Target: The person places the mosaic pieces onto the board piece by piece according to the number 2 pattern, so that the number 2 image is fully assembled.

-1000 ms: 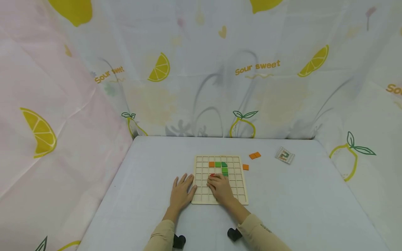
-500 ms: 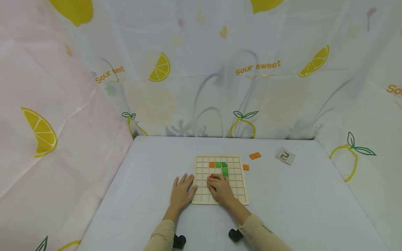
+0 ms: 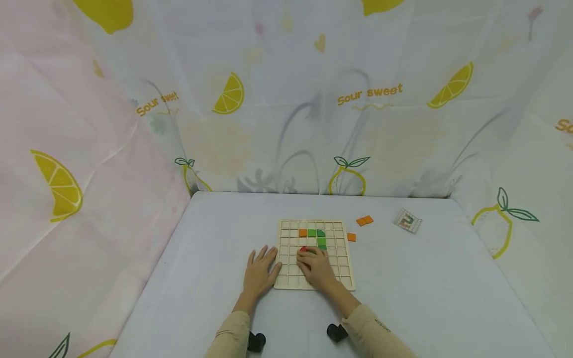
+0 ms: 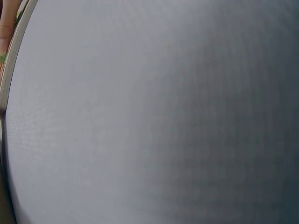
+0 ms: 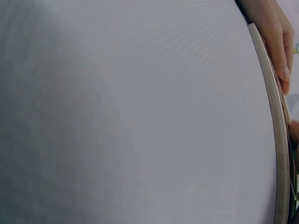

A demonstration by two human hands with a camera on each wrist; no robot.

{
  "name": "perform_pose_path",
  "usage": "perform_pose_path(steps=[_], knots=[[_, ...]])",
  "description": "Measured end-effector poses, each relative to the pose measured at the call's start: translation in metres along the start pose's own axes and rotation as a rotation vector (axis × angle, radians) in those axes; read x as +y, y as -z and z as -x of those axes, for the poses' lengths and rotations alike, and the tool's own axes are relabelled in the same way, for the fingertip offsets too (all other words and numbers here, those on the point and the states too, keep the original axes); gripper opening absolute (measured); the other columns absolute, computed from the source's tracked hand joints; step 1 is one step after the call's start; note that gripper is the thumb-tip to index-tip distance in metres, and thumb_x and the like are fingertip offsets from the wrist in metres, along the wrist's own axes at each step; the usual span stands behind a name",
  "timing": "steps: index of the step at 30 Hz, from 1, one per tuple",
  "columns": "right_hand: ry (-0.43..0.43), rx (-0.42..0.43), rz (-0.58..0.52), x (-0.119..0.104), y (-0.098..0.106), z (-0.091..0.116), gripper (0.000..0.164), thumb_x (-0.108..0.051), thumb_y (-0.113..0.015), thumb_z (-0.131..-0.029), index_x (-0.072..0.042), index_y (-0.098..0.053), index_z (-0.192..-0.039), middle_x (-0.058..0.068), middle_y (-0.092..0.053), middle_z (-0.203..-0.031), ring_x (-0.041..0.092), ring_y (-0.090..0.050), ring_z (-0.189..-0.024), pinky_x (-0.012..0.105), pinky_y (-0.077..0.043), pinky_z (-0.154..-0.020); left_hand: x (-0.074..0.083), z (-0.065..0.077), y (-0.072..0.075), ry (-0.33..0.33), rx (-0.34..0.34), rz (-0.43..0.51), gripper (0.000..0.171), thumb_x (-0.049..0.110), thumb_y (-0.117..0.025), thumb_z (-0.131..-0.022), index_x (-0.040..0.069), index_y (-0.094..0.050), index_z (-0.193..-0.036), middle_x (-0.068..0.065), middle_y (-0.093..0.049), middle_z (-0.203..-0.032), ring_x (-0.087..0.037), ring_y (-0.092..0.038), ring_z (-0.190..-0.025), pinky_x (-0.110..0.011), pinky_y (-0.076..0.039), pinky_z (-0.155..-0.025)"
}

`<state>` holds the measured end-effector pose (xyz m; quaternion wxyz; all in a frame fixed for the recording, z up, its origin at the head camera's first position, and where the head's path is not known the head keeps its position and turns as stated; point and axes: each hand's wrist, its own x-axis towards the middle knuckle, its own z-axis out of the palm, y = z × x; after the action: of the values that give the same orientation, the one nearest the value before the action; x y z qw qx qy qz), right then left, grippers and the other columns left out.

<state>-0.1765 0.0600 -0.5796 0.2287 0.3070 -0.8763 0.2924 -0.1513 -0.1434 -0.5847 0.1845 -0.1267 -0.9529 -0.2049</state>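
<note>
A pale wooden grid board (image 3: 286, 282) lies on the white table. My left hand (image 3: 258, 276) rests flat at its left edge, fingers spread and thumb along the rim; in the right wrist view its fingers (image 5: 279, 46) lie along the board's side. Over the middle of the board, my right hand (image 3: 319, 268) has bent fingers beside a red tile (image 3: 303, 248) with a bit of green showing at the fingers; I cannot tell whether it pinches a tile. Above it sit an orange tile (image 3: 303, 232), a green tile (image 3: 312, 232), a rounded green tile (image 3: 320, 232) and another green tile (image 3: 322, 241).
Two loose orange tiles (image 3: 364, 220) lie beyond the board's right corner, with a single orange tile (image 3: 351, 237) beside its right edge. Farther right is a small gridded pattern card (image 3: 408, 221). A lemon-print cloth (image 3: 277, 124) hangs behind the table.
My right hand stays over the same part of the board, with slightly more red showing at its fingertips. The left hand stays in place; the whole head view shifts slightly.
</note>
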Motion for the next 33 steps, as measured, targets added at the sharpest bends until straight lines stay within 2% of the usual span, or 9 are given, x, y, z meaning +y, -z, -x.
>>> perform_pose_path(steps=[4, 11, 22, 30, 33], knots=[[0.003, -0.019, -0.037, 0.001, 0.003, -0.001, 0.018, -0.014, -0.072, -0.081, -0.009, -0.074, -0.098, 0.004, -0.070, -0.108, 0.029, -0.059, -0.105, 0.048, -0.044, -0.082, 0.000, 0.000, 0.000, -0.004, 0.004, -0.006, 0.044, 0.032, -0.060, -0.089, 0.006, -0.061, -0.125, -0.006, -0.060, -0.128, -0.029, -0.049, -0.125, -0.055, -0.027, -0.109], [0.033, -0.111, 0.041, 0.000, 0.009, 0.000, 0.021, -0.013, -0.067, -0.085, -0.014, -0.073, -0.105, 0.001, -0.068, -0.115, 0.027, -0.055, -0.108, 0.045, -0.042, -0.081, 0.001, 0.001, 0.002, 0.002, 0.002, 0.002, 0.044, 0.032, -0.059, -0.089, 0.006, -0.061, -0.125, -0.006, -0.060, -0.128, -0.030, -0.049, -0.125, -0.055, -0.027, -0.109], [-0.021, -0.211, 0.103, 0.006, 0.013, 0.004, 0.022, -0.020, -0.062, -0.090, -0.020, -0.071, -0.110, -0.004, -0.062, -0.125, 0.024, -0.052, -0.114, 0.046, -0.040, -0.085, 0.001, 0.000, 0.001, -0.004, 0.002, -0.008, 0.044, 0.032, -0.058, -0.089, 0.006, -0.061, -0.125, -0.006, -0.060, -0.128, -0.029, -0.048, -0.126, -0.055, -0.027, -0.109], [-0.055, -0.328, 0.109, -0.003, 0.022, 0.001, 0.033, -0.028, -0.058, -0.092, -0.014, -0.065, -0.121, 0.002, -0.055, -0.134, 0.031, -0.045, -0.123, 0.057, -0.036, -0.091, 0.000, 0.000, -0.001, 0.027, -0.040, -0.026, 0.046, 0.035, -0.055, -0.091, 0.009, -0.058, -0.128, -0.004, -0.058, -0.131, -0.027, -0.046, -0.128, -0.053, -0.024, -0.111], [-0.061, -0.324, 0.136, -0.004, 0.022, 0.002, 0.034, -0.028, -0.057, -0.093, -0.013, -0.064, -0.123, 0.002, -0.055, -0.134, 0.032, -0.045, -0.123, 0.056, -0.037, -0.090, 0.000, 0.001, -0.001, 0.026, -0.037, -0.021, 0.045, 0.035, -0.055, -0.091, 0.008, -0.059, -0.128, -0.004, -0.058, -0.131, -0.027, -0.046, -0.128, -0.053, -0.024, -0.111]])
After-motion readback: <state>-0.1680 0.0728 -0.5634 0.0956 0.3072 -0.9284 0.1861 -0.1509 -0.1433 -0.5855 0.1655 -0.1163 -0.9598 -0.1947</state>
